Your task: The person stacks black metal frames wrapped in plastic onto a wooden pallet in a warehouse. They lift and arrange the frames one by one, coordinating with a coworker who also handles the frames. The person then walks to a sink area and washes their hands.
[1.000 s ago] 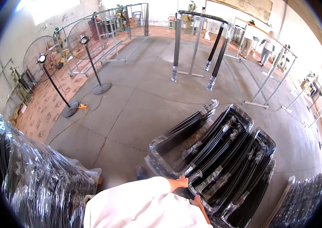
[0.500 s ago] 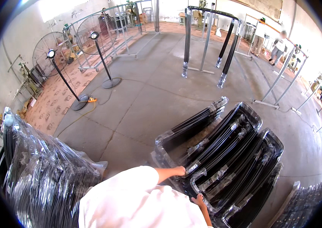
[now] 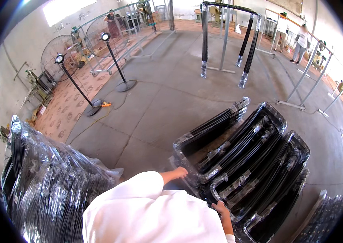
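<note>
Several bundles of U-shaped black frames (image 3: 240, 162), taped and partly wrapped in clear plastic, lie side by side in front of me. My left hand (image 3: 180, 172) is at the near left corner of the bundles, beside the plastic-covered outer frame. Its fingers look curled together; what they hold, if anything, is too small to make out. Farther right and nearer to me, my right hand (image 3: 221, 207) grips the near edge of a middle bundle, with its fingers over the taped corner.
A tall plastic-wrapped stack (image 3: 58, 182) stands close at left. Two pedestal fans (image 3: 105, 37) (image 3: 60, 58) and a cable (image 3: 94, 122) are beyond it. A metal rack (image 3: 225, 40) carries hanging black frames. Another wrapped stack (image 3: 329, 218) is at lower right. People (image 3: 301, 42) stand far off.
My left hand has moved left off the taped part of the bundle to its outer corner. My right hand stays at the middle bundle's edge. The whole view has shifted slightly.
</note>
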{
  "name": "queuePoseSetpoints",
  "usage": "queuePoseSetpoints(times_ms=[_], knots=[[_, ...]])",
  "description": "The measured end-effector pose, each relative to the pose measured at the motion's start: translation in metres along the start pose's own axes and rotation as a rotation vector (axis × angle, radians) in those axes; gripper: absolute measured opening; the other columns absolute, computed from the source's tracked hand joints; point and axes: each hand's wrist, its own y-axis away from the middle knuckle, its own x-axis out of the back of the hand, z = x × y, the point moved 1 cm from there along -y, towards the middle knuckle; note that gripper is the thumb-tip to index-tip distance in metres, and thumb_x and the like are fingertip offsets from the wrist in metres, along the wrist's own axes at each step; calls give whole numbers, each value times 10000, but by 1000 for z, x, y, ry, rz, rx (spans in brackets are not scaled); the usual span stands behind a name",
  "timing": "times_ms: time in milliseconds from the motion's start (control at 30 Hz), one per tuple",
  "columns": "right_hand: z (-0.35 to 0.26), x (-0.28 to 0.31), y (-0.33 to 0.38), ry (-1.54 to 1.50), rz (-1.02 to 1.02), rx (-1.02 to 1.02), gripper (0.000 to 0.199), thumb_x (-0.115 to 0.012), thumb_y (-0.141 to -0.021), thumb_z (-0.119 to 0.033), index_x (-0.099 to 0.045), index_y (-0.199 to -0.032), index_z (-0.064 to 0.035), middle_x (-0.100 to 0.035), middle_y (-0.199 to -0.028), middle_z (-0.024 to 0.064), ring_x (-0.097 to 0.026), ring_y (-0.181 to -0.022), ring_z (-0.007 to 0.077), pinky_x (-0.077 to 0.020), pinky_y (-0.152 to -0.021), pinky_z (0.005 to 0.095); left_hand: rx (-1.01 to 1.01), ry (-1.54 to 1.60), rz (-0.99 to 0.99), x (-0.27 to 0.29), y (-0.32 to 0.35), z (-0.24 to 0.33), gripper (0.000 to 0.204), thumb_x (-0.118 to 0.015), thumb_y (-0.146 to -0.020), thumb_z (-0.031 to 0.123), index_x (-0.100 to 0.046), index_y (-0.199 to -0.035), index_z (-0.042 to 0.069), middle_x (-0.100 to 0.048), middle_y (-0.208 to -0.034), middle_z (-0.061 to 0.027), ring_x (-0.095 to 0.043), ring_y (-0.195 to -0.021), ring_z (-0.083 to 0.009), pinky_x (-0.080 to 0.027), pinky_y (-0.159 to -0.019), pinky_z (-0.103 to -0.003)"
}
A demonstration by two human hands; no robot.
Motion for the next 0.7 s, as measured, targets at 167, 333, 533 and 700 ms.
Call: queuePoseSetpoints(times_ms=[167, 333, 533, 700], knots=[[8, 5, -22, -39, -114, -69, 622, -556, -698, -419, -478, -1058, 83, -443, -1138, 255, -424, -1083, 335, -349, -893, 360, 38, 8, -99, 2, 7, 18, 275, -453, -785, 232, -534, -1027, 129, -578, -966, -41, -552, -842, -186, -385, -725, -374], [-20, 11, -1, 135, -54, -86, 664, -557, -684, -456, -473, -1063, 84, -418, -1163, 250, -390, -1109, 337, -328, -914, 352, 78, 105, -47, 4, 11, 6, 231, -470, -753, 216, -557, -953, 142, -585, -863, -26, -550, -733, -158, -397, -653, -376], [-25, 6, 6, 79, -140, -168, 974, -567, -664, -481, -50, -1273, 77, -7, -1349, 242, 6, -1246, 396, -134, -1010, 432, 137, 159, -49, 12, 22, 1, 263, -457, -773, 231, -543, -1000, 131, -572, -964, -53, -545, -862, -221, -372, -788, -444], [-21, 5, -1, 208, -40, -113, 794, -552, -658, -486, -356, -1181, 79, -291, -1265, 260, -249, -1203, 360, -245, -978, 368, 176, 180, -19, 19, 20, -5, 286, -453, -782, 215, -523, -1045, 127, -569, -978, -58, -544, -899, -235, -367, -800, -446]])
